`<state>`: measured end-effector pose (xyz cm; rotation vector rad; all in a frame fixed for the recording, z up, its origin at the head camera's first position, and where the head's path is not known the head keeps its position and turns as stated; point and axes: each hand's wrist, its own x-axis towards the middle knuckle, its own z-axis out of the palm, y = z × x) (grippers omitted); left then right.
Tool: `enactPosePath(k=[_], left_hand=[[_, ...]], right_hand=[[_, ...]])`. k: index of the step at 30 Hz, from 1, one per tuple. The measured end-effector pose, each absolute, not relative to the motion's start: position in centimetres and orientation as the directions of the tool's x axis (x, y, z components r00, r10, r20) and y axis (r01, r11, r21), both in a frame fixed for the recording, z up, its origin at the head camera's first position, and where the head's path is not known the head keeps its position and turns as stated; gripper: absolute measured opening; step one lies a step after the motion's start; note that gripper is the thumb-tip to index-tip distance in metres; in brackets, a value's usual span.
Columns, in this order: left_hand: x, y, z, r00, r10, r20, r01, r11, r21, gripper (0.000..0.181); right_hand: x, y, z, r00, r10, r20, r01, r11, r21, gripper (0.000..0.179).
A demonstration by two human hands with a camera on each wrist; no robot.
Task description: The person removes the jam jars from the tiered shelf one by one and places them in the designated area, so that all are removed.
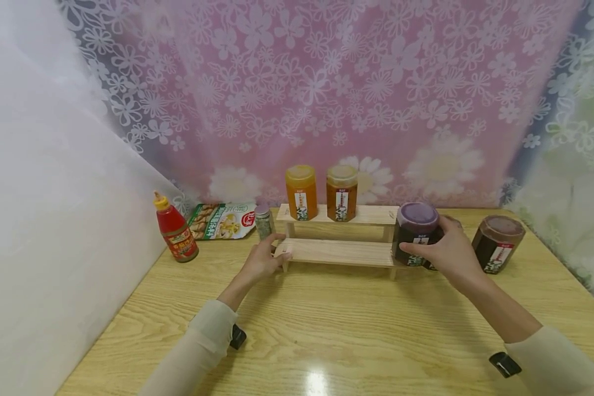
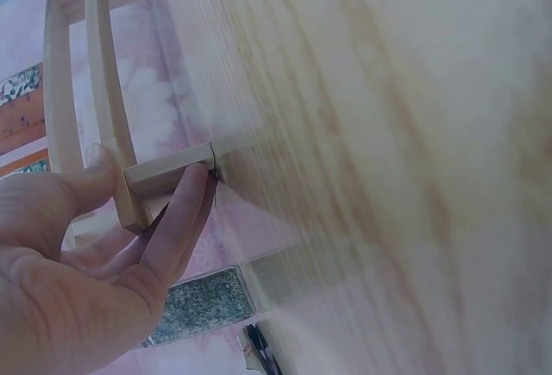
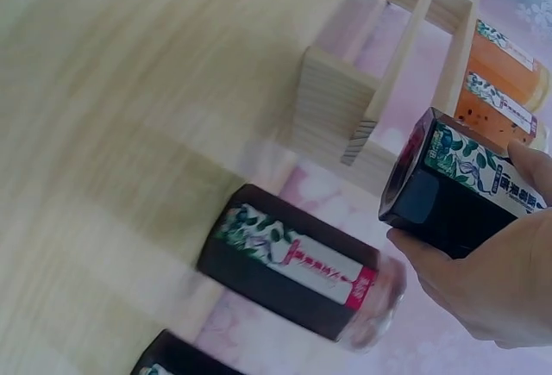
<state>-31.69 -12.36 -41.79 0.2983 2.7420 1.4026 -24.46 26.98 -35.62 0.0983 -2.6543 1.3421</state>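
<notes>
My right hand [image 1: 452,250] grips a dark jar with a purple lid [image 1: 417,231] at the right end of a two-tier wooden rack [image 1: 341,252]. In the right wrist view that jar [image 3: 466,181] is held off the table, its base tilted toward the rack's end. At the rack's left end, my left hand [image 1: 263,259] holds the lower tier. The left wrist view shows the thumb of that hand [image 2: 86,263] on the board and its fingers around the end near the leg. An orange jar [image 1: 301,193] and an amber jar [image 1: 342,193] stand on the upper tier.
Another dark jar [image 1: 498,245] stands on the table at right; a further one [image 3: 293,263] is mostly hidden behind the held jar in the head view. Left of the rack are a spice bottle [image 1: 264,223], a food packet [image 1: 223,221] and a red sauce bottle [image 1: 176,231].
</notes>
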Motion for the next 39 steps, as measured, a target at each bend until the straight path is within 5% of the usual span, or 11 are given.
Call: enactPosePath(k=[7, 23, 39], left_hand=[[-31.8, -12.3, -42.0, -0.979, 0.199, 0.053, 0.159, 0.565, 0.809, 0.054], [-31.9, -12.4, -41.9, -0.982, 0.185, 0.043, 0.144, 0.576, 0.805, 0.054], [-32.0, -12.5, -41.8, -0.981, 0.190, 0.031, 0.137, 0.579, 0.803, 0.054]], right_hand=[[-23.6, 28.5, -36.4, -0.997, 0.022, 0.076, -0.043, 0.649, -0.759, 0.117], [-21.9, 31.3, -38.3, -1.000, 0.000, 0.002, -0.001, 0.682, -0.732, 0.112], [-21.3, 36.6, -39.9, -0.992, 0.058, -0.114, 0.120, 0.736, -0.666, 0.129]])
